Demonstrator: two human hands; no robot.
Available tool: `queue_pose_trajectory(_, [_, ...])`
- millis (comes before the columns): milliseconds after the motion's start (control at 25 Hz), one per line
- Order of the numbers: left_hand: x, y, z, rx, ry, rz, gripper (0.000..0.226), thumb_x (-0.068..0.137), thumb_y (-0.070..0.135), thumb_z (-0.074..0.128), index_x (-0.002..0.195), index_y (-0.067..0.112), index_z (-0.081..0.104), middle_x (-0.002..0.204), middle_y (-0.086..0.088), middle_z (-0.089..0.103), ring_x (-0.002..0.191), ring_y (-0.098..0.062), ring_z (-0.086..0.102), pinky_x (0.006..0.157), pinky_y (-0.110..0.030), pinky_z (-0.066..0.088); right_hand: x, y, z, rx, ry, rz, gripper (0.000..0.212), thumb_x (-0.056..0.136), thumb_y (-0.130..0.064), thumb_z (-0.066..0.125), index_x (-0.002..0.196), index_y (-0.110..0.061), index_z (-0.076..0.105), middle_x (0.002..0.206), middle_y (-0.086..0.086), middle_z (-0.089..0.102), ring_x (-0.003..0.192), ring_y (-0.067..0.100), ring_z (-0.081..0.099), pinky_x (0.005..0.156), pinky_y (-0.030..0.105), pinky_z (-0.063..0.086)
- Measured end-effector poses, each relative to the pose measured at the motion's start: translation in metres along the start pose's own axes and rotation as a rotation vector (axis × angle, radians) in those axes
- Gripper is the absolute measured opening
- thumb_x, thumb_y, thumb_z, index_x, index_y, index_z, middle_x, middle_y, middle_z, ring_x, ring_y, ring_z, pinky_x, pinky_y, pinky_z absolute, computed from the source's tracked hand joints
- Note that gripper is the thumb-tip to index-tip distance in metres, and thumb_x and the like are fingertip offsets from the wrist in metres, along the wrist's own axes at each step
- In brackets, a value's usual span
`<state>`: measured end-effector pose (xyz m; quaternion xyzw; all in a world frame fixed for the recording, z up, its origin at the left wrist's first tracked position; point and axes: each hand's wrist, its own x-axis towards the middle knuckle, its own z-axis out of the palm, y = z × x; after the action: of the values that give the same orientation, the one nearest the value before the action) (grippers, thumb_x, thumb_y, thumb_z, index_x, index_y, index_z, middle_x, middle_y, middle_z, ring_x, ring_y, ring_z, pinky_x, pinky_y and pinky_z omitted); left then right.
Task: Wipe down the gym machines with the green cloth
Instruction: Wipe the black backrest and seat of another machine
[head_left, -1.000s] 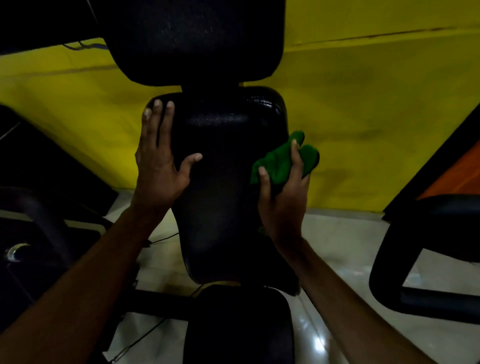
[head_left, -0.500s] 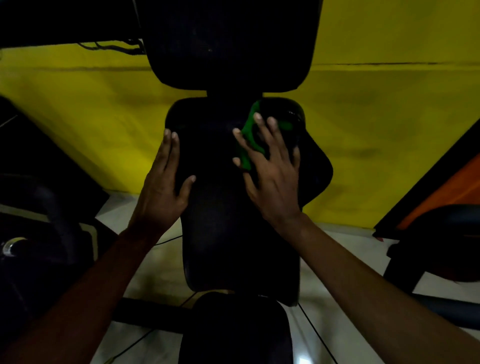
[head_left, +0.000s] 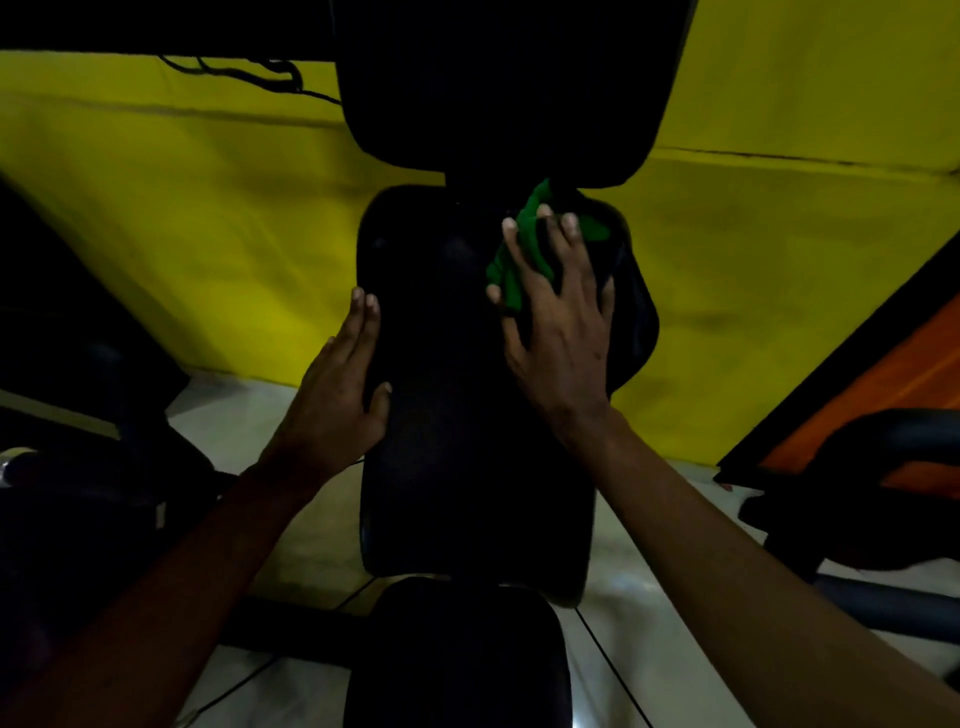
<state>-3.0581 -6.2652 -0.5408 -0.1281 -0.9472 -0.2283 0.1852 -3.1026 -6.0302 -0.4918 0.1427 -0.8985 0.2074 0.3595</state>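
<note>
A black padded back rest (head_left: 457, 426) of a gym machine stands upright in the middle, with a black head pad (head_left: 498, 88) above it and a black seat pad (head_left: 457, 660) below. The green cloth (head_left: 524, 249) lies against the upper right of the back rest. My right hand (head_left: 558, 332) presses the cloth flat against the pad with its fingers spread and straight. My left hand (head_left: 337, 400) rests on the back rest's left edge, fingers straight along the side and thumb on the front.
A yellow wall (head_left: 208, 249) runs behind the machine. Dark machine parts (head_left: 78, 467) fill the left side. A black curved frame (head_left: 872, 499) and an orange panel (head_left: 883, 405) stand at the right. Pale floor tiles (head_left: 639, 623) lie below.
My right hand carried the cloth from the back rest's right edge onto its front upper part and flattened over it. My left hand slid lower along the left edge.
</note>
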Motion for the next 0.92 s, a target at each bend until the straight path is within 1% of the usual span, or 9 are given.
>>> queue_pose_trajectory(80, [-0.004, -0.005, 0.004, 0.016, -0.002, 0.019, 0.087, 0.088, 0.02, 0.052, 0.159, 0.011, 0.002, 0.167, -0.004, -0.002, 0.153, -0.023, 0.01, 0.114, -0.059, 0.031, 0.006, -0.022, 0.017, -0.006, -0.012, -0.019, 0.053, 0.102, -0.035, 0.05, 0.153, -0.029, 0.039, 0.164, 0.003, 0.025, 0.154, 0.02, 0.013, 0.115, 0.049, 0.023])
queue_pose_trajectory(280, [-0.029, -0.021, 0.03, -0.04, -0.002, -0.049, 0.094, 0.091, 0.027, 0.064, 0.158, 0.006, 0.001, 0.167, -0.008, 0.001, 0.152, -0.024, 0.013, 0.113, -0.049, 0.037, -0.019, -0.023, 0.044, -0.022, -0.231, -0.333, 0.068, 0.096, -0.034, 0.059, 0.157, -0.03, 0.028, 0.165, 0.004, 0.021, 0.154, 0.021, 0.013, 0.117, 0.051, 0.022])
queue_pose_trajectory(400, [-0.03, -0.016, 0.045, -0.113, 0.038, -0.097, 0.108, 0.084, 0.015, 0.077, 0.156, 0.001, -0.002, 0.166, -0.012, -0.001, 0.152, -0.027, 0.01, 0.107, -0.042, 0.045, -0.06, 0.022, 0.034, -0.049, -0.27, -0.222, 0.084, 0.091, -0.034, 0.065, 0.159, -0.032, 0.016, 0.162, 0.01, 0.026, 0.152, 0.022, 0.015, 0.113, 0.053, 0.031])
queue_pose_trajectory(520, [-0.033, -0.017, 0.051, -0.114, 0.064, -0.093, 0.109, 0.082, 0.009, 0.077, 0.157, 0.003, -0.002, 0.167, -0.01, -0.001, 0.151, -0.025, 0.013, 0.107, -0.036, 0.043, -0.081, 0.03, 0.035, -0.059, -0.162, -0.093, 0.088, 0.089, -0.03, 0.07, 0.158, -0.031, 0.016, 0.159, 0.013, 0.027, 0.15, 0.025, 0.017, 0.114, 0.056, 0.026])
queue_pose_trajectory(600, [-0.04, -0.021, 0.056, -0.101, 0.057, -0.094, 0.108, 0.082, 0.006, 0.076, 0.157, 0.003, -0.002, 0.166, -0.011, 0.001, 0.149, -0.029, 0.021, 0.108, -0.038, 0.043, -0.082, 0.008, 0.053, -0.064, -0.146, -0.067, 0.087, 0.086, -0.028, 0.07, 0.158, -0.028, 0.022, 0.157, 0.008, 0.023, 0.149, 0.027, 0.017, 0.112, 0.059, 0.029])
queue_pose_trajectory(680, [-0.049, -0.025, 0.058, -0.096, 0.04, -0.089, 0.1, 0.086, 0.004, 0.071, 0.156, 0.001, 0.0, 0.166, -0.012, 0.003, 0.147, -0.032, 0.027, 0.107, -0.042, 0.045, -0.087, -0.013, 0.071, -0.092, -0.21, -0.147, 0.087, 0.084, -0.03, 0.07, 0.158, -0.028, 0.024, 0.159, 0.007, 0.024, 0.149, 0.025, 0.015, 0.11, 0.056, 0.032])
queue_pose_trajectory(760, [-0.06, -0.031, 0.06, -0.101, 0.012, -0.077, 0.091, 0.091, 0.008, 0.066, 0.156, 0.0, 0.002, 0.166, -0.012, 0.007, 0.126, -0.043, 0.049, 0.091, -0.038, 0.05, -0.095, -0.021, 0.084, -0.117, -0.318, -0.291, 0.09, 0.083, -0.032, 0.069, 0.159, -0.031, 0.022, 0.163, 0.005, 0.023, 0.151, 0.021, 0.011, 0.111, 0.05, 0.026])
queue_pose_trajectory(840, [-0.07, -0.033, 0.063, -0.108, -0.006, -0.077, 0.089, 0.091, 0.015, 0.064, 0.156, -0.001, 0.004, 0.165, -0.013, 0.01, 0.111, -0.049, 0.057, 0.083, -0.042, 0.051, -0.1, -0.016, 0.087, -0.136, -0.414, -0.455, 0.092, 0.083, -0.028, 0.068, 0.159, -0.031, 0.018, 0.165, 0.003, 0.02, 0.152, 0.019, 0.011, 0.111, 0.043, 0.02])
queue_pose_trajectory(920, [-0.074, -0.034, 0.069, -0.104, 0.018, -0.074, 0.089, 0.092, 0.017, 0.065, 0.155, -0.003, 0.006, 0.164, -0.016, 0.011, 0.128, -0.048, 0.049, 0.09, -0.052, 0.053, -0.101, 0.001, 0.077, -0.116, -0.391, -0.441, 0.087, 0.084, -0.025, 0.067, 0.159, -0.03, 0.023, 0.164, 0.003, 0.024, 0.151, 0.018, 0.016, 0.111, 0.039, 0.021])
